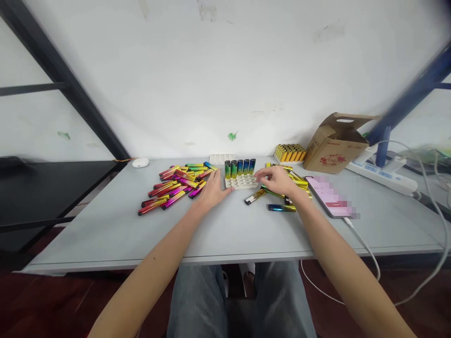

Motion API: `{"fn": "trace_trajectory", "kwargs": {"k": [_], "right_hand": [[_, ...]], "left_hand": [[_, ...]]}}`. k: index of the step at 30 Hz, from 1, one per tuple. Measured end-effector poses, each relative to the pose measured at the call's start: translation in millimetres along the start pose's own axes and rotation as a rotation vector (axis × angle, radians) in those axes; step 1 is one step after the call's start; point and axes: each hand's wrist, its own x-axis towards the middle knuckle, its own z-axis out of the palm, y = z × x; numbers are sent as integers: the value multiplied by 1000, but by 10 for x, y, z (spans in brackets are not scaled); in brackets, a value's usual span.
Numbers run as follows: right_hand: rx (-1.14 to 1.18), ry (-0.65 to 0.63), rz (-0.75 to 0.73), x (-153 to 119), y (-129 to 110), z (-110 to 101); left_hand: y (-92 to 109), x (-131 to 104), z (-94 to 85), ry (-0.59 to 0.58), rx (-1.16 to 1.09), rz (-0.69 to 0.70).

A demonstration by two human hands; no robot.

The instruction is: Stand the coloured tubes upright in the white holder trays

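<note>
A white tray (242,182) with rows of slots stands mid-table, several green and blue lighters (240,167) upright along its back. My left hand (212,188) is at the tray's left side, open, fingers pointing forward and thumb reaching its front left corner. At the right edge, my right hand (276,180) is loosely bent with its fingertips close to the tray; I see nothing held in it. Beneath and around that hand lie loose yellow and green lighters (300,182), plus a blue-and-gold lighter (281,207). Left of my left hand spreads a pile of red, purple and gold lighters (172,185).
Against the wall are another white tray (221,159) and a pack of yellow lighters (291,153). An open cardboard box (331,150) stands at the back right, near a power strip (384,177). A charging phone (327,197) lies right; a white case (140,162) sits far left.
</note>
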Motion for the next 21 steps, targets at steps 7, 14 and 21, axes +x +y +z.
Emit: {"fn": "trace_trajectory", "kwargs": {"k": [7,14,21], "right_hand": [[68,93,107,-28,177,-254],[-88,-195,178,-96,298,-330],[-280,-301,286,-129,148,-316]], "left_hand": [[16,-4,4,-18,75,-37],[10,-4,19,-38,65,-9],[13,-17,18,2,49,20]]}}
